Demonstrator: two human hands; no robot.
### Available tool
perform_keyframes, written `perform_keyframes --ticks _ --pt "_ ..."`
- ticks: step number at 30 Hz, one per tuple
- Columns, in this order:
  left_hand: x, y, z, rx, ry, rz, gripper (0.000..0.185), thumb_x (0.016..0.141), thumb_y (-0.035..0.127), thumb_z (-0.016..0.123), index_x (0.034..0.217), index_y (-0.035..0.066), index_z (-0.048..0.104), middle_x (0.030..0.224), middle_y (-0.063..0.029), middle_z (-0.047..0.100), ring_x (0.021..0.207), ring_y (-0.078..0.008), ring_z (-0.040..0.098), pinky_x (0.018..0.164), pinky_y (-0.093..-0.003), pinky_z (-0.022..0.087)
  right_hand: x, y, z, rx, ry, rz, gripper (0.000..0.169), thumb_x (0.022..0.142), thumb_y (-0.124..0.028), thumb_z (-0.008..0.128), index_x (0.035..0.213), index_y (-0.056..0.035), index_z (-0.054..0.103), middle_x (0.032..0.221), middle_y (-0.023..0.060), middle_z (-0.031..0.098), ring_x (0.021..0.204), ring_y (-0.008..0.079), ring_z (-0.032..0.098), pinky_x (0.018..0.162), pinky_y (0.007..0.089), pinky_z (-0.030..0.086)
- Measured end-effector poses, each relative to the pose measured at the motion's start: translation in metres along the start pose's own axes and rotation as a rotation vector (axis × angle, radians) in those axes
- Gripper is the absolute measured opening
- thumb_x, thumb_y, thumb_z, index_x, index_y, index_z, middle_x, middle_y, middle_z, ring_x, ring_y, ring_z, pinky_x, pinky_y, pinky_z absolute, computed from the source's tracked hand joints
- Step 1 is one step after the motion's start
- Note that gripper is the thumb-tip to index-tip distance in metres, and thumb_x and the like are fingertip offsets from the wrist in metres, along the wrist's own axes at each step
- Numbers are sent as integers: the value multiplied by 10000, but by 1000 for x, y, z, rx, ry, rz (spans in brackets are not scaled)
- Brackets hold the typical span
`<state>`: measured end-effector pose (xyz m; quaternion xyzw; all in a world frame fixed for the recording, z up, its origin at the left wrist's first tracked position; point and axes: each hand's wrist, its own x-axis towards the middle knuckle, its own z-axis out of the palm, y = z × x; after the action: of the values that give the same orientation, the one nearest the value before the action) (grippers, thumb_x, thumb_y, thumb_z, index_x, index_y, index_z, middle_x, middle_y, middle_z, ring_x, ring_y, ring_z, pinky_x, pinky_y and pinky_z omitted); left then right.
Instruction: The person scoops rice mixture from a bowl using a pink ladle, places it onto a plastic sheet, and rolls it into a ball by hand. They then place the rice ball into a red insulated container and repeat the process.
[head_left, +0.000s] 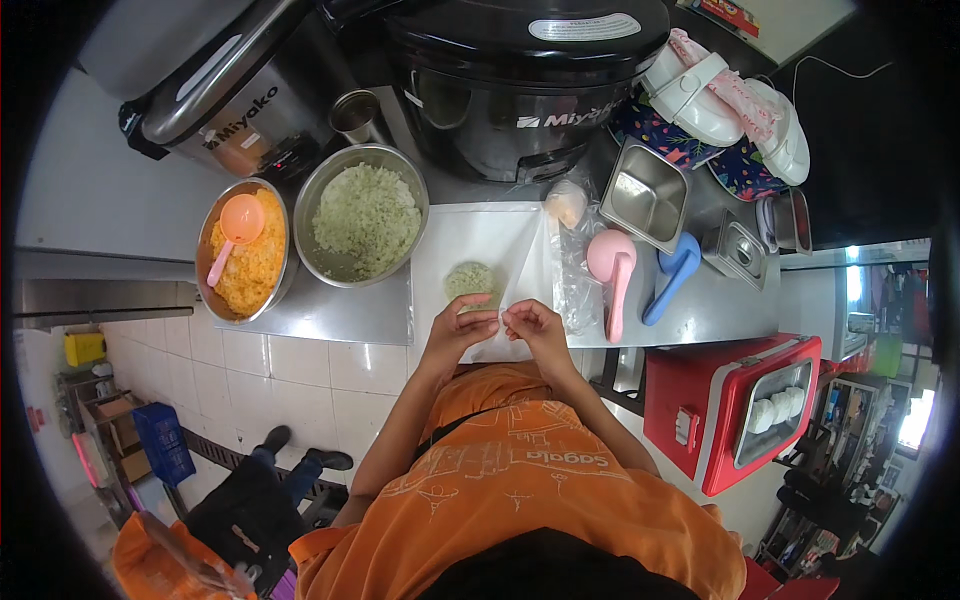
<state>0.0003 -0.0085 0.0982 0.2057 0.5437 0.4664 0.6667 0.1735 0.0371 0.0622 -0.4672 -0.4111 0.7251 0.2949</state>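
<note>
White wrapping paper (442, 232) lies on the steel counter before me, with a round mound of pale green rice (470, 280) on it. Just below the mound, my left hand (466, 324) has its fingers bent near the paper's edge, the fingertips close to my right hand. My right hand (529, 322) pinches a raised fold of the paper, which runs up towards the back right. A steel bowl of green rice (367, 217) stands behind on the left, beside a steel bowl of orange rice (259, 259) with an orange-pink scoop (241, 221) in it.
Two Miyako rice cookers (480, 124) stand at the back. Right of the paper are a plastic bag (581, 292), a pink scoop (611, 259), a blue scoop (679, 262) and a steel pan (646, 191). A red cooler box (690, 405) stands below right; another person (247, 495) is at lower left.
</note>
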Motion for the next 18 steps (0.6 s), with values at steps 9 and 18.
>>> perform_keyframes --ticks 9,18 --pt "-1 3 2 -16 9 -31 568 822 36 761 1322 24 491 1162 -195 653 1072 -196 629 974 -310 484 0 3 -1 -3 1 -1 127 918 -134 675 972 -26 638 836 28 645 749 100 597 691 246 495" --pt "0 -3 1 -33 -8 -13 606 808 -3 757 1338 21 463 1173 -209 640 1048 -204 641 944 -311 523 0 3 0 -3 8 8 122 915 -129 675 967 -26 636 829 28 644 753 101 596 688 247 494"
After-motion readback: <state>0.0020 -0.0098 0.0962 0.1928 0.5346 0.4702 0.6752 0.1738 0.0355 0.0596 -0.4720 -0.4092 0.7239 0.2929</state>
